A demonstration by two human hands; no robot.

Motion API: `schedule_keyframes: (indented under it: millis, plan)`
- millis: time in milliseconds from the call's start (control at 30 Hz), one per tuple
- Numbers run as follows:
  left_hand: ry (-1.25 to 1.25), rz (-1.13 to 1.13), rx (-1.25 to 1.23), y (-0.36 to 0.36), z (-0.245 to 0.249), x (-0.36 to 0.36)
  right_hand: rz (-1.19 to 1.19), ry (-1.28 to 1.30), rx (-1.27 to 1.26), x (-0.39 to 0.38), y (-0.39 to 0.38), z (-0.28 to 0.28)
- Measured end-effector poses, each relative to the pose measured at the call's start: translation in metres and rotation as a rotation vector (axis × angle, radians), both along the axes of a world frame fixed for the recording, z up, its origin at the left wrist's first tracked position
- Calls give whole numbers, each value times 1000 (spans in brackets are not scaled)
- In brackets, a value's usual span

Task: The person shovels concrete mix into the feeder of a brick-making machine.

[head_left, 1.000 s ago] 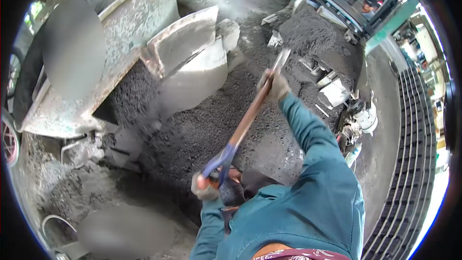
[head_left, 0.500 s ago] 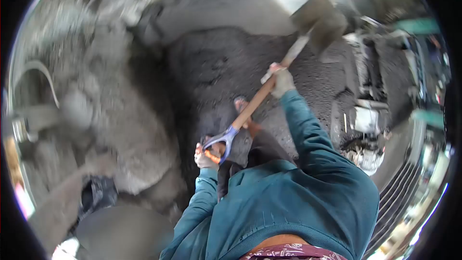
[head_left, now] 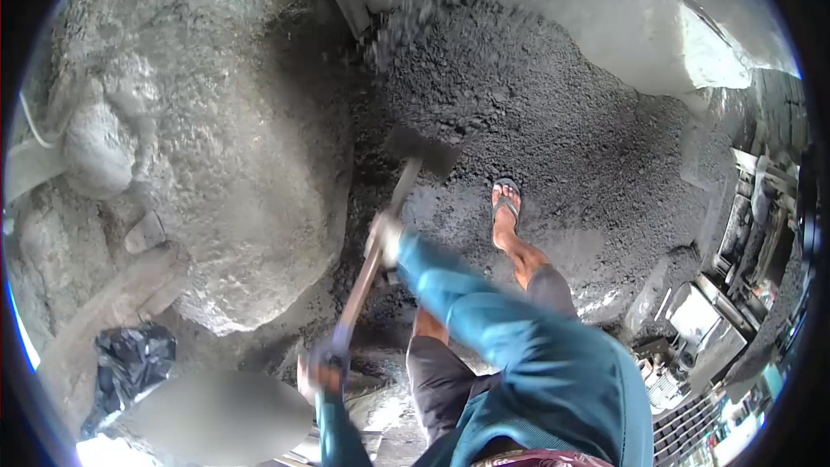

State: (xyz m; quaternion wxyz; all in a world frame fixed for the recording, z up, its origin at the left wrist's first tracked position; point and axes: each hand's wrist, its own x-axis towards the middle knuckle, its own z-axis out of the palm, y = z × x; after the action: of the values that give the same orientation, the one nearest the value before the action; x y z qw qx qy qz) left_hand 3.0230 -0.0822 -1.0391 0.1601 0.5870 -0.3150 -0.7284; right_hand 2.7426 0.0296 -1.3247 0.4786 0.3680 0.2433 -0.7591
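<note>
A shovel slants up and away from me, its wooden shaft smeared by motion. My left hand, blurred, is closed around the blue D-handle at its near end. Farther along the shaft, my gloved right hand grips it, the right arm reaching across to the left. The dark shovel blade overlaps the bed of dark, crumbly material ahead of my feet. A foot in a flip-flop stands on that material, right of the blade.
A big grey, rough-surfaced mound rises on my left. Beside it lies a black plastic bag. Machine parts and a black grille are at the right. A pale slab-like surface borders the dark material at the back.
The shovel has swung left, from pointing up and right with its blade raised to a place over the dark material nearer me. Both hands moved with it. The view has shifted.
</note>
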Motion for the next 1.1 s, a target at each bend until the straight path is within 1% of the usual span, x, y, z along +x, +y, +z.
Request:
schedule_keyframes:
  millis: [33,67,100,133,167,200,233,267,300,333,367,400,433,467,500,533,567,600,667,700,733,767,800,833,867,900,933,967,1000,1033,1067,1100]
  plan:
    - [-218,197,-143,12,-47,-94,126,-283,-16,-68,13,-78]
    - [-479,81,-459,29,-73,-150,-34,-169,136,-116,32,-91]
    - [-442,107,-394,25,-83,-154,-76,-157,136,-125,32,-96]
    - [-442,128,-316,27,-84,-141,-111,-180,154,-107,39,-97]
    - [-446,134,-242,22,-84,-125,-125,-148,174,-91,42,-90]
    - [-488,63,-221,21,-86,-100,-142,-110,202,-81,49,-77]
    - [-407,108,-189,24,-92,-86,-142,-92,205,-78,61,-50]
    - [-334,146,-153,24,-92,-67,-108,-118,229,-68,69,-55]
    - [-370,139,-90,23,-97,-46,-160,-117,207,-55,84,-49]
    - [-376,107,-107,32,-84,-45,-216,-106,182,-44,100,-40]
    - [-277,112,13,30,-88,-24,-261,-91,176,-32,119,-39]
    - [-209,132,52,39,-71,-35,-312,-66,168,-24,139,-35]
    - [-183,77,102,35,-84,-20,-375,-72,170,-22,163,-20]
    - [-245,-13,74,51,-68,-43,-450,-72,172,-23,193,-3]
    - [-195,-68,181,52,-71,-47,-505,-108,199,-24,227,16]
    - [-269,-117,113,68,-59,-78,-565,-145,220,-31,257,34]
    - [-190,-224,222,70,-69,-84,-602,-1,605,-62,274,136]
    - [-119,-335,327,71,-87,-92,-569,64,616,-69,314,156]
    - [-79,-789,-209,109,-135,-142,-753,143,749,-94,377,240]
    - [-37,-980,-502,132,-154,-161,-789,201,737,-103,416,275]
    - [-4,-937,-194,162,-118,-196,-824,256,727,-112,453,311]
    - [-11,-848,119,199,-58,-244,-970,219,703,-126,484,358]
    - [-63,-750,388,236,5,-293,-898,357,783,-132,520,391]
    - [186,-775,456,277,46,-323,-912,439,855,-138,550,430]
    - [378,-867,513,306,79,-346,-964,566,929,-142,573,470]
    - [668,-1241,30,323,115,-360,-1000,777,1009,-142,610,475]
    - [913,-1354,-554,339,150,-374,-1073,808,1089,-144,627,510]
    - [1131,-1260,-791,358,179,-381,-1185,872,762,-150,661,525]
    - [1156,-1334,-733,353,207,-377,-1165,766,668,-157,679,547]
    - [1183,-1404,-675,346,236,-373,-1106,784,651,-155,666,570]
    - [1202,-1473,-619,341,249,-368,-1043,798,631,-156,647,589]
    - [1301,-1458,-584,326,233,-363,-1020,844,707,-159,626,591]
